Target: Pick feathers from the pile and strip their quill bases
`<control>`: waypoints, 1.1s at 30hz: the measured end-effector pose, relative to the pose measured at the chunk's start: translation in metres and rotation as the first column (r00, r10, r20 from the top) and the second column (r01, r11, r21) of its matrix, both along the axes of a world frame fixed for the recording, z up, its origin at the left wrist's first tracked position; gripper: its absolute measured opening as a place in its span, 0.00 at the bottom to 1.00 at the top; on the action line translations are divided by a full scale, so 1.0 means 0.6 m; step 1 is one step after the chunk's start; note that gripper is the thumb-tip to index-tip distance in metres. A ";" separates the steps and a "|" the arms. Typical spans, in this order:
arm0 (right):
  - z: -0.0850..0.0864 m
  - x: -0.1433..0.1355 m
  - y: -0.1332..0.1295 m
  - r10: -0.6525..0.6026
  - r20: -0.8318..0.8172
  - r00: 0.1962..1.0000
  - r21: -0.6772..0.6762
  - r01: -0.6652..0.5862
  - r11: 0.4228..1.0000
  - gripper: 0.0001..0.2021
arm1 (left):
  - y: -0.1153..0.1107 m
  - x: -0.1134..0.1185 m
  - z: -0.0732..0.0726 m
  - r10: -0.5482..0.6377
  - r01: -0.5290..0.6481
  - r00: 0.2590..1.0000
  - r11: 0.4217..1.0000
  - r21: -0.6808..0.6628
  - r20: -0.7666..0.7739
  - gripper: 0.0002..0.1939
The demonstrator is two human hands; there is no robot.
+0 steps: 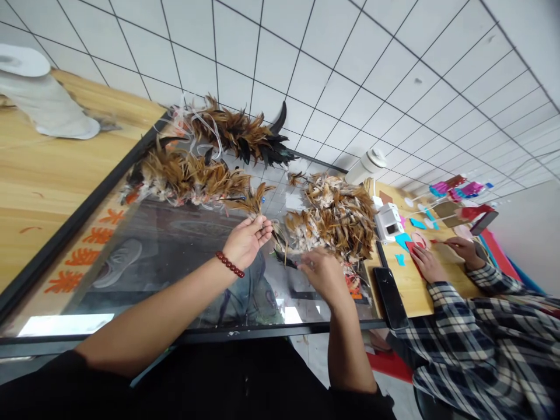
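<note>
My left hand [248, 238], with a string of dark red beads [230, 265] round the wrist, is closed in a pinch. Its thumb and fingers hold a small bunch of brown feathers [252, 204] by the quill end. To the right, my right hand [324, 275] hangs low over the glass tabletop [175, 245], fingers bent and smeared by motion. A dark feather [285, 258] lies just left of its fingertips; whether they touch it I cannot tell. Beyond that hand is a heaped pile of loose brown and white feathers [336, 210].
Two rows of brown feathers, a nearer one [192, 175] and a farther one [245, 134], lie at the back left. A white spool [48, 99] rests far left. A white bottle [366, 165], power strip [388, 221] and phone [390, 297] stand right, beside a co-worker's hands [426, 262].
</note>
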State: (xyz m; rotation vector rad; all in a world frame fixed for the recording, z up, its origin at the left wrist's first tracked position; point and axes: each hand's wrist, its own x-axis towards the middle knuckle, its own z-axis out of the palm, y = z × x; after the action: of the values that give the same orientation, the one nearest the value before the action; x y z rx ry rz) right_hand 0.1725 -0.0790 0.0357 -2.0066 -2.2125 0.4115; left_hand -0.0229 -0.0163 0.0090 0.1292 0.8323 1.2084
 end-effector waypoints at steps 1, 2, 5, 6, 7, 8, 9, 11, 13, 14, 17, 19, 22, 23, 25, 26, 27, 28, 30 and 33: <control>-0.001 -0.005 -0.005 0.039 0.010 0.999 -0.026 -0.038 0.999 0.05 | 0.000 0.000 0.000 -0.002 0.002 1.000 1.000 0.000 0.000 0.06; -0.003 -0.010 -0.008 0.068 0.017 0.998 -0.042 -0.067 0.997 0.05 | -0.001 0.001 0.000 -0.003 0.003 1.000 1.000 0.000 -0.001 0.06; -0.008 -0.019 -0.010 0.133 0.008 0.991 -0.067 -0.132 0.989 0.06 | -0.001 0.000 0.001 -0.002 0.002 1.000 1.000 -0.002 -0.005 0.07; -0.009 -0.020 -0.009 0.142 -0.026 0.989 -0.066 -0.144 0.987 0.07 | -0.001 0.000 0.002 0.001 -0.001 1.000 1.000 -0.001 -0.007 0.07; -0.009 -0.020 -0.008 0.140 -0.091 0.986 -0.059 -0.146 0.987 0.07 | -0.001 0.000 0.003 0.003 -0.003 1.000 1.000 0.000 -0.008 0.07; -0.008 -0.020 -0.005 0.120 -0.190 0.974 -0.044 -0.131 0.990 0.07 | -0.001 0.000 0.004 0.005 -0.005 1.000 1.000 0.000 -0.009 0.07; -0.009 -0.020 -0.002 0.086 -0.323 0.942 -0.025 -0.099 0.995 0.06 | -0.001 0.000 0.005 0.006 -0.006 1.000 1.000 -0.001 -0.010 0.07; -0.011 -0.022 0.008 -0.009 -0.610 0.792 -0.006 0.006 1.000 0.05 | -0.002 0.000 0.007 0.004 -0.005 1.000 1.000 -0.005 -0.013 0.07; -0.019 -0.026 0.021 -0.106 -0.808 0.579 -0.041 0.125 0.991 0.08 | -0.002 0.001 0.007 0.002 -0.002 1.000 1.000 -0.010 -0.018 0.07; -0.024 -0.028 0.027 -0.150 -0.863 0.482 -0.072 0.176 0.982 0.09 | -0.002 0.001 0.006 0.005 -0.005 1.000 1.000 -0.012 -0.019 0.07; -0.041 -0.028 0.040 -0.239 -0.902 0.359 -0.167 0.220 0.961 0.11 | -0.002 0.000 0.004 0.011 -0.011 1.000 1.000 -0.012 -0.009 0.06; -0.046 -0.023 0.041 -0.218 -0.847 0.485 -0.134 0.201 0.970 0.13 | -0.002 0.000 0.004 0.008 -0.008 1.000 1.000 -0.009 -0.003 0.06; -0.040 -0.015 0.034 -0.093 -0.603 0.792 0.083 0.178 0.980 0.10 | -0.002 -0.001 0.004 0.010 -0.011 1.000 1.000 -0.018 -0.013 0.05; -0.035 -0.014 0.031 -0.070 -0.514 0.855 0.145 0.167 0.975 0.10 | -0.001 -0.001 0.004 0.012 -0.012 1.000 1.000 -0.023 -0.016 0.05; -0.024 -0.019 0.029 -0.052 -0.381 0.923 0.181 0.130 0.975 0.09 | -0.001 -0.001 0.004 0.011 -0.012 1.000 1.000 -0.023 -0.016 0.04; -0.020 -0.024 0.030 -0.048 -0.332 0.942 0.170 0.110 0.979 0.09 | -0.002 -0.001 0.003 0.012 -0.012 1.000 1.000 -0.020 -0.014 0.03; -0.016 -0.031 0.032 -0.042 -0.287 0.957 0.155 0.090 0.984 0.09 | -0.002 -0.001 0.003 0.012 -0.012 1.000 1.000 -0.017 -0.012 0.03; -0.013 -0.039 0.036 -0.035 -0.241 0.970 0.142 0.071 0.987 0.09 | -0.002 -0.001 0.003 0.011 -0.011 1.000 1.000 -0.014 -0.010 0.03; -0.010 -0.058 0.047 -0.017 -0.150 0.989 0.113 0.034 0.993 0.09 | -0.003 -0.001 0.002 0.010 -0.010 1.000 1.000 -0.011 -0.010 0.03; -0.011 -0.084 0.069 -0.017 -0.029 0.999 0.059 0.019 0.998 0.09 | -0.004 -0.001 0.002 0.005 -0.005 1.000 1.000 0.001 -0.014 0.03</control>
State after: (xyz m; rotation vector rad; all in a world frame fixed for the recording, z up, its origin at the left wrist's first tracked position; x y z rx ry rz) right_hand 0.1218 -0.0375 0.0291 -1.9764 -2.1619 0.3655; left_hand -0.0233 -0.0185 0.0102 0.1369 0.8448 1.2139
